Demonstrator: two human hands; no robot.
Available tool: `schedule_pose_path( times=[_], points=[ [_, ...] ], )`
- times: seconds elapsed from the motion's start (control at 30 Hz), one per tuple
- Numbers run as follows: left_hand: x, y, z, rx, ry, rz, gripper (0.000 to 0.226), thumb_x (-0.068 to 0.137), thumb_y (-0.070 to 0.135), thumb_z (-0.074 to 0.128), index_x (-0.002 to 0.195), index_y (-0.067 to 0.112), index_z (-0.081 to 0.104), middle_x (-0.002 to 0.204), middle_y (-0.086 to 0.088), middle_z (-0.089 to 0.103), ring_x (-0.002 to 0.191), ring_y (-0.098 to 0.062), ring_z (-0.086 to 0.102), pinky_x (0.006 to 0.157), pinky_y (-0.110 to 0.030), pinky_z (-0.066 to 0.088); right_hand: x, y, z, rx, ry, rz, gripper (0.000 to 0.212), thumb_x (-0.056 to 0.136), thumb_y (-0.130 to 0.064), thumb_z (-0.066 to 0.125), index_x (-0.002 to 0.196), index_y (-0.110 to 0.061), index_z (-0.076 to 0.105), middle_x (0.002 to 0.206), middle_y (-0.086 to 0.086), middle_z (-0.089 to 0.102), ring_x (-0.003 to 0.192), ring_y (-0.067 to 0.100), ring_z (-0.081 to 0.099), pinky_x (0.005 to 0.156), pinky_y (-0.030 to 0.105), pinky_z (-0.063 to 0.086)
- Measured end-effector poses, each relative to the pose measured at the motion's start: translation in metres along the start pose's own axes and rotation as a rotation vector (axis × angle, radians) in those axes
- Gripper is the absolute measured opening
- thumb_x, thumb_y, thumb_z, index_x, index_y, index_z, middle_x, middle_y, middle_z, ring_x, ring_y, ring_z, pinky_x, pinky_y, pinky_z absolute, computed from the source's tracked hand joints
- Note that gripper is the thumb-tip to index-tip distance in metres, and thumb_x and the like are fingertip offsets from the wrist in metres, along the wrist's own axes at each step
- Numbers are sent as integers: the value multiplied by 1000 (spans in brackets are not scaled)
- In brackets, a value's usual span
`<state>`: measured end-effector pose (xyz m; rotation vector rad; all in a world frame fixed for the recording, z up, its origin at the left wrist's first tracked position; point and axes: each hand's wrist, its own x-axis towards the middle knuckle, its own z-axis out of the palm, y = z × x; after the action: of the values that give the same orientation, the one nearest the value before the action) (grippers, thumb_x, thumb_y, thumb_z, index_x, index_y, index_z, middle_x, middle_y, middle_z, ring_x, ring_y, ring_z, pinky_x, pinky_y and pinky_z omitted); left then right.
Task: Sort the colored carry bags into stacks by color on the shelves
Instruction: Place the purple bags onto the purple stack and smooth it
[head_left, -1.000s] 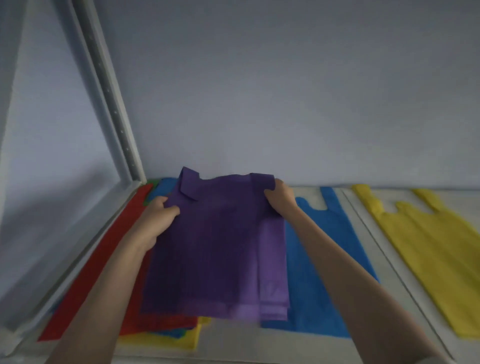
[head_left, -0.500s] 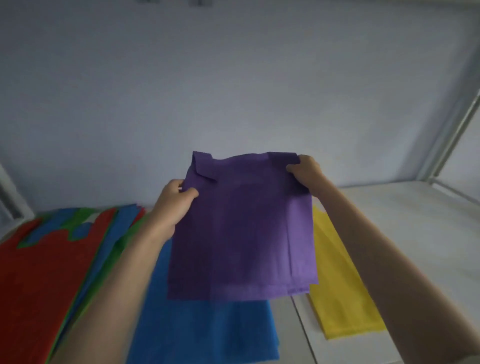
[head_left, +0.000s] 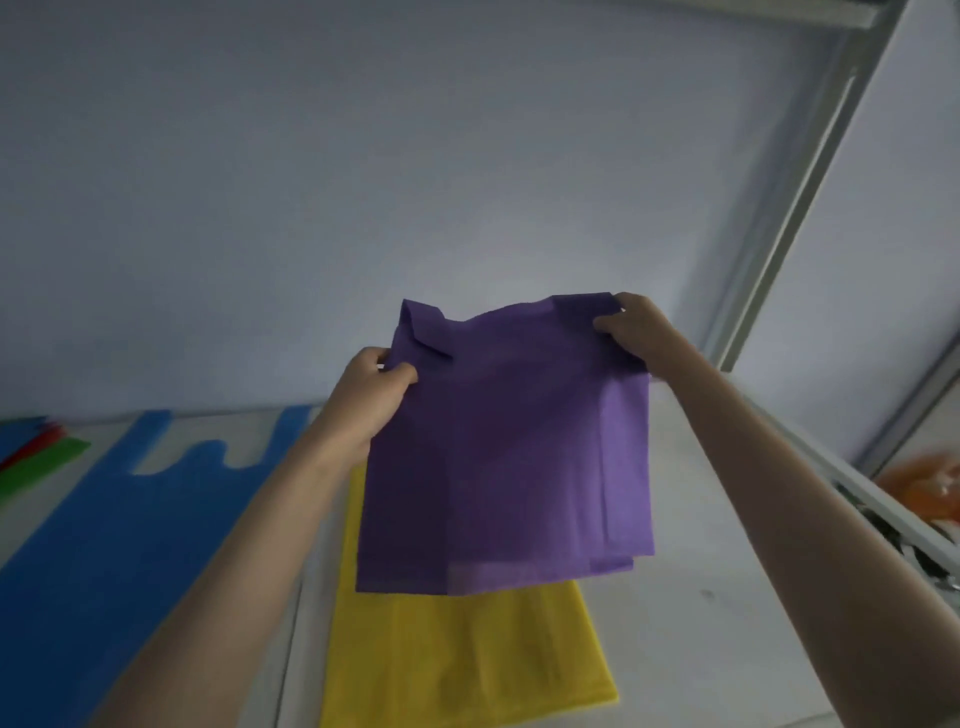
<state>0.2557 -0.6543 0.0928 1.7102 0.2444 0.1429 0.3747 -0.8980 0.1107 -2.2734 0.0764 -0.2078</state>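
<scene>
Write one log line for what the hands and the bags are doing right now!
left hand: grips purple bag | right hand: grips purple bag | bag: held above yellow bag | blue bag: flat, left

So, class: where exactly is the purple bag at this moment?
In the head view the purple bag hangs mid-frame, held up by its top corners between the left hand and right hand, above the yellow bag, with the blue bag to its left.

Plain pale blue-grey wall (head_left: 363, 182) fills 12 o'clock; white shelf surface (head_left: 701, 597) at 5 o'clock; grey metal upright (head_left: 795, 208) slants at 2 o'clock; light dim, diffuse.
</scene>
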Motion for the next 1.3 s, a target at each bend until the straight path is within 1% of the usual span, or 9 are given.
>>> schedule_pose_path(
  times=[0.2,0.4,0.53,0.6,0.77,0.87,0.93,1.13,1.3],
  points=[
    [-6,18,100,-4,-79,-21,11,90,7,45,89,13,54,75,-2,58,61,-14,55,55,-26,43,31,66,-74,-9,10,22,33,86,-4,53,118,7,55,108,24,59,88,24,48,75,30,39],
    [9,27,194,-88,117,117,23,88,10,47,111,10,52,95,-4,58,75,-17,57,63,-27,45,76,111,-142,191,125,-89,34,86,-5,53,119,1,55,108,21,61,89,22,51,72,31,43],
    [8,-39,257,22,107,-134,12,90,2,47,88,10,55,80,-7,58,63,-14,53,55,-26,38,80,199,-111,37,-30,41,42,77,-25,59,107,3,60,91,14,58,87,29,57,73,38,44],
    [5,-81,279,117,111,-291,13,89,3,48,98,3,58,93,-18,65,76,-26,59,63,-28,39,77,250,-85,-20,-208,174,29,83,-14,55,103,6,61,98,22,65,85,27,57,76,43,48],
    [4,-139,294,308,104,-444,22,87,6,47,103,-4,58,108,-21,64,95,-31,61,78,-35,46,76,318,-57,-20,-357,339,31,88,-8,52,115,7,52,106,23,60,98,35,59,81,42,50],
    [6,-143,294,351,115,-446,10,86,4,48,78,3,54,86,-15,61,88,-30,60,71,-33,42,78,323,-54,5,-366,332,28,88,-7,52,112,7,53,100,21,59,93,33,57,79,41,49],
    [8,-144,295,363,122,-442,23,85,3,48,63,10,47,67,-5,52,80,-25,55,66,-28,36,78,323,-55,17,-377,320,23,89,-7,51,108,4,53,97,17,56,87,28,54,74,37,46],
    [9,-143,295,439,120,-444,7,87,6,47,82,3,50,86,-12,54,92,-34,61,68,-26,35,75,319,-56,-26,-355,298,27,89,-6,49,114,5,51,103,21,58,90,30,54,75,38,46],
    [8,-139,296,520,114,-417,8,88,8,48,82,3,48,88,-15,56,104,-36,61,69,-30,38,71,315,-57,-71,-349,301,21,90,-7,45,109,1,50,93,13,49,84,25,47,54,26,35]
  ],
)
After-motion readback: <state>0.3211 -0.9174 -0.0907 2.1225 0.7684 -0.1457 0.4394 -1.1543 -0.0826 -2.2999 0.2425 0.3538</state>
